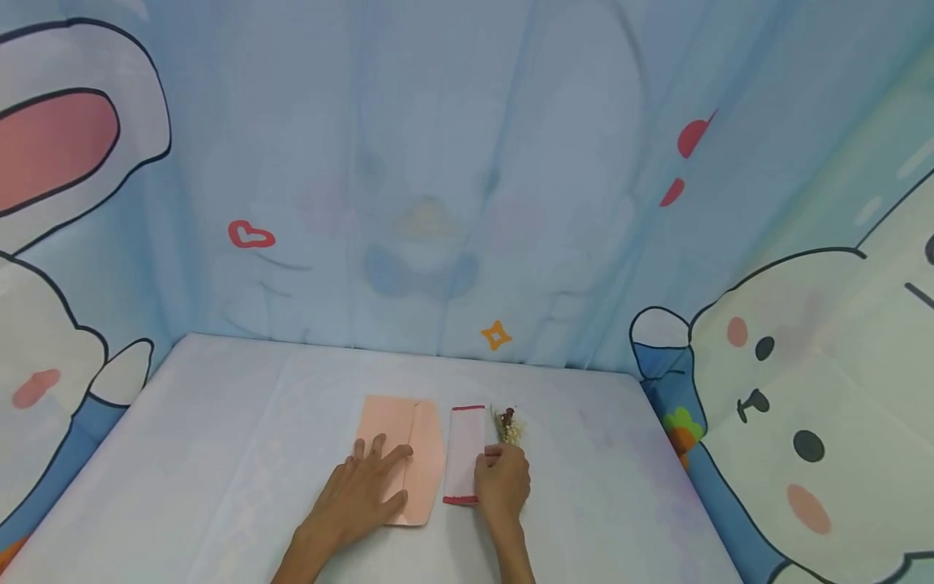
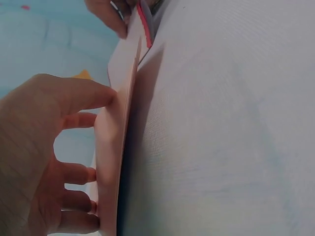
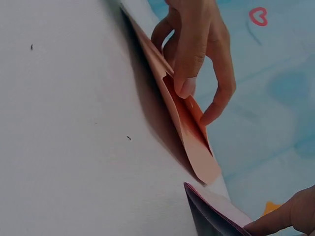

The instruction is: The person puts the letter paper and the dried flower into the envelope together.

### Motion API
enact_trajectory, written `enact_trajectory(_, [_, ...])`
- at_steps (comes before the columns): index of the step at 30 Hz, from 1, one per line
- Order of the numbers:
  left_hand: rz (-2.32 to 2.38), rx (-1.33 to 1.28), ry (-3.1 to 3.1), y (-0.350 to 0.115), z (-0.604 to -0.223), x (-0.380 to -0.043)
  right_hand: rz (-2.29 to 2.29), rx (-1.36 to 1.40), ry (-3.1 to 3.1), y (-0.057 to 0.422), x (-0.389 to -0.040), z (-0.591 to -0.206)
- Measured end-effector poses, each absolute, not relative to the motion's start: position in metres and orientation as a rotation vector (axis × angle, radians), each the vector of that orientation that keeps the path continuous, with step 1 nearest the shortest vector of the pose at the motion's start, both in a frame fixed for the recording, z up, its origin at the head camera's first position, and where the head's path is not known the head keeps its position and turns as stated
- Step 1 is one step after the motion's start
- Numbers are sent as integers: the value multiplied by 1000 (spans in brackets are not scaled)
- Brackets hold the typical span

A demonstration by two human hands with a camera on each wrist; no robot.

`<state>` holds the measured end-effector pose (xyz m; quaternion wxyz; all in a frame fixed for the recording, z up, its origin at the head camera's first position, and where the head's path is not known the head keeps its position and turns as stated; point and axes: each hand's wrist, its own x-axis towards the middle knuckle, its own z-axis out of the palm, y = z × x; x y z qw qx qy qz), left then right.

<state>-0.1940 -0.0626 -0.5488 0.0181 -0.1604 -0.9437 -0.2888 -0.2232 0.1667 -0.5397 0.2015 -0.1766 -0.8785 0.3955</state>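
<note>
A peach paper envelope (image 1: 428,487) lies on the table, its flap spread to the right; in the right wrist view its mouth gapes a little. My left hand (image 1: 361,487) rests on it with fingers spread, and the fingertips press the paper in the left wrist view. Just right of the flap is a folded pale pink card (image 1: 464,454) with red strips at its top and bottom ends. My right hand (image 1: 503,480) pinches this card at its lower right edge, fingers curled. A small sprig of dried flowers (image 1: 509,426) shows just beyond the right hand, its lower part hidden.
A white cloth covers the table (image 1: 241,454). Behind it hangs a blue curtain (image 1: 430,146) printed with cartoon animals, which also runs along the left and right sides.
</note>
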Motion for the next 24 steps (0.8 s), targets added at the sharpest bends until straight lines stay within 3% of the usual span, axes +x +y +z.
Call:
enact_trajectory(14, [-868, -545, -2899, -66, -547, -198, 1869, -559, -2259, 163, -219, -524])
enact_trajectory(24, [-912, -552, -2947, -68, -544, -198, 1691, -588, -2366, 141, -220, -544])
